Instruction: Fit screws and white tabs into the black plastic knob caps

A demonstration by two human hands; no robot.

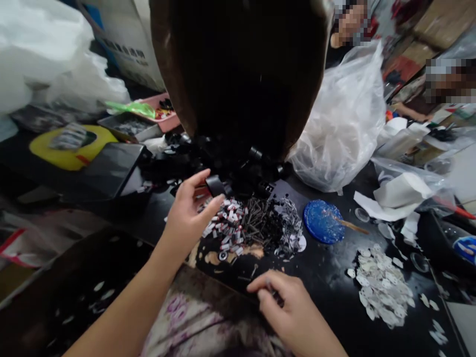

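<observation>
My left hand (189, 203) is closed around a short black cylindrical part (214, 185), held between thumb and fingers above the parts on the table. Just beyond it lie many similar black parts (255, 153) at the mouth of a large dark container. Below it spreads a pile of small white and red pieces (230, 218). To their right are long dark screws (256, 218) and a heap of small metal pieces (288, 218). My right hand (284, 302) is curled near the table's front edge; small dark bits show within its fingers, too unclear to name.
A blue lid (322, 221) with clear gel and a wooden stick (353, 227) lies to the right. Further right is a pile of pale flat pieces (383, 287). A clear plastic bag (340, 119) stands behind. A yellow tape roll (74, 146) sits left. Other people are at the back right.
</observation>
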